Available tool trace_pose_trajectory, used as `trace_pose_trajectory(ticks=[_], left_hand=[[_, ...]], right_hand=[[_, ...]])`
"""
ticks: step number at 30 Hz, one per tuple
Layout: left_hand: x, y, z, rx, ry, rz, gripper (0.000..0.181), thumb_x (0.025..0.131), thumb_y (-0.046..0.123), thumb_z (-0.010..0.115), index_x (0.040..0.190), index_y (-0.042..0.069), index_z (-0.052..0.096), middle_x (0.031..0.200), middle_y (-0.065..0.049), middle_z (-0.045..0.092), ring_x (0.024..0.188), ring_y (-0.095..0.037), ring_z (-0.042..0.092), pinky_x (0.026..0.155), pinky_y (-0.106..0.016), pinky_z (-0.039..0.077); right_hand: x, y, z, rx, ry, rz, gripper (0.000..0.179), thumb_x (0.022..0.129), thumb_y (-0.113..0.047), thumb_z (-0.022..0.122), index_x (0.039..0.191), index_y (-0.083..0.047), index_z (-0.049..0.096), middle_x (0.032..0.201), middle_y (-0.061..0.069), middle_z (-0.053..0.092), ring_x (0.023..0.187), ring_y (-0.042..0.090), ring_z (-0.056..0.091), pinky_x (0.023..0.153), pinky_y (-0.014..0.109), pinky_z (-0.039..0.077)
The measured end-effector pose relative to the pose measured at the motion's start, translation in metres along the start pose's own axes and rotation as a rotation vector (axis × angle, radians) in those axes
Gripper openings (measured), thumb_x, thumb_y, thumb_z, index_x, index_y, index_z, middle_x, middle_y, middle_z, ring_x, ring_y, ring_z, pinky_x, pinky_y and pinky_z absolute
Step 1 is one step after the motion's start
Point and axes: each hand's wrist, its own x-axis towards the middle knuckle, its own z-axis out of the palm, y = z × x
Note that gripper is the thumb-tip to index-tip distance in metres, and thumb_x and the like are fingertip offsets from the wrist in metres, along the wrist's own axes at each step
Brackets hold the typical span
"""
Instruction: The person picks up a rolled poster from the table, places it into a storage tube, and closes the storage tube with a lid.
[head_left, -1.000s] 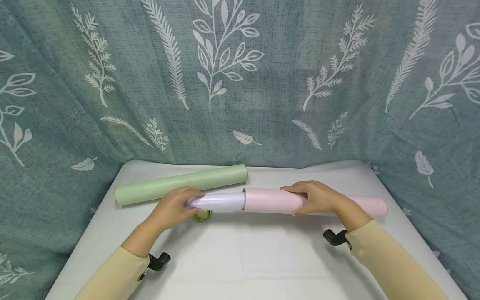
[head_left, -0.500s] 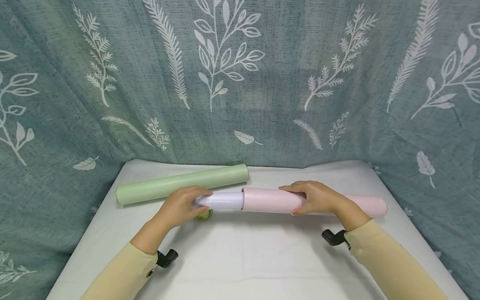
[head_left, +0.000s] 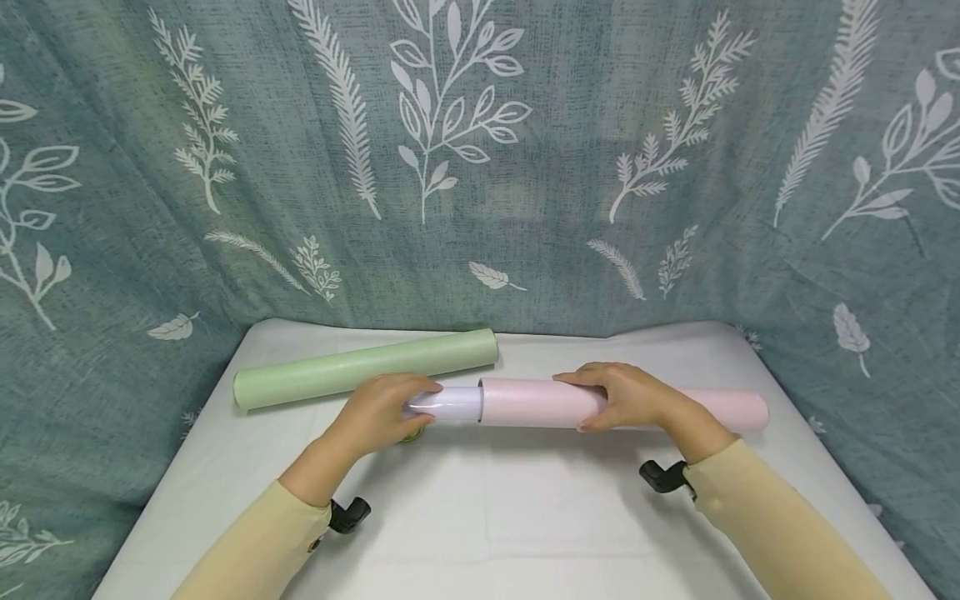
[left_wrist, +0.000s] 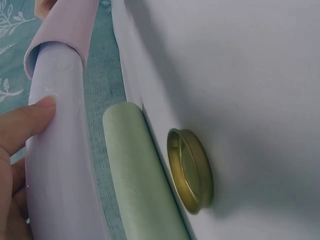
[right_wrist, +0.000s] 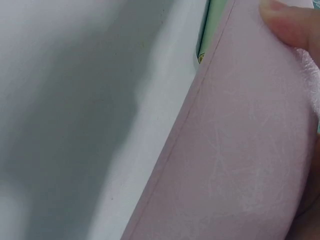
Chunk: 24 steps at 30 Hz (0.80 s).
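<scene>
My left hand (head_left: pixel 386 410) grips a glossy pale lavender roll (head_left: pixel 456 403), thumb on its near side in the left wrist view. The roll's right end is inside the open left end of a pink cardboard tube (head_left: pixel 536 403); how deep it reaches is hidden. Around the middle of that tube, my right hand (head_left: pixel 626 397) holds it, thumb on the near side. The tube appears raised off the table, with a shadow below. Just under my left hand a round gold metal cap (left_wrist: pixel 192 170) sits on the white cloth, mostly hidden in the head view.
A green tube (head_left: pixel 360 367) lies slanted at the back left of the white-covered table (head_left: pixel 487 517), behind my left hand. A teal curtain (head_left: pixel 480 167) with white leaf patterns hangs behind and along both sides. Black wrist mounts (head_left: pixel 349 515) stick out below the sleeves.
My left hand has moved right with the lavender roll, and less of the roll shows outside the pink tube. The pink tube and my right hand have shifted slightly left.
</scene>
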Motion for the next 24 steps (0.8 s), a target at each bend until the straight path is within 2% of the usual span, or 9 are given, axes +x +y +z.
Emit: trace_pose_trajectory(ticks=[12, 24], left_hand=[[0.011, 0.011, 0.006, 0.018, -0.022, -0.001, 0.037, 0.083, 0.027, 0.084, 0.117, 0.015, 0.072, 0.117, 0.000, 0.072, 0.106, -0.018, 0.068, 0.091, -0.039, 0.055], [0.012, 0.021, 0.003, 0.081, -0.039, 0.022, 0.039, 0.083, 0.029, 0.084, 0.117, 0.015, 0.072, 0.117, 0.001, 0.071, 0.106, -0.017, 0.068, 0.088, -0.038, 0.055]], right_hand=[[0.004, -0.005, 0.002, -0.005, 0.004, -0.014, 0.076, 0.073, -0.045, 0.086, 0.142, -0.029, 0.059, 0.123, -0.007, 0.065, 0.107, 0.014, 0.061, 0.088, 0.041, 0.050], [0.006, -0.006, 0.004, -0.004, -0.018, -0.007, 0.077, 0.074, -0.047, 0.086, 0.143, -0.029, 0.058, 0.124, -0.008, 0.065, 0.107, 0.015, 0.061, 0.088, 0.042, 0.050]])
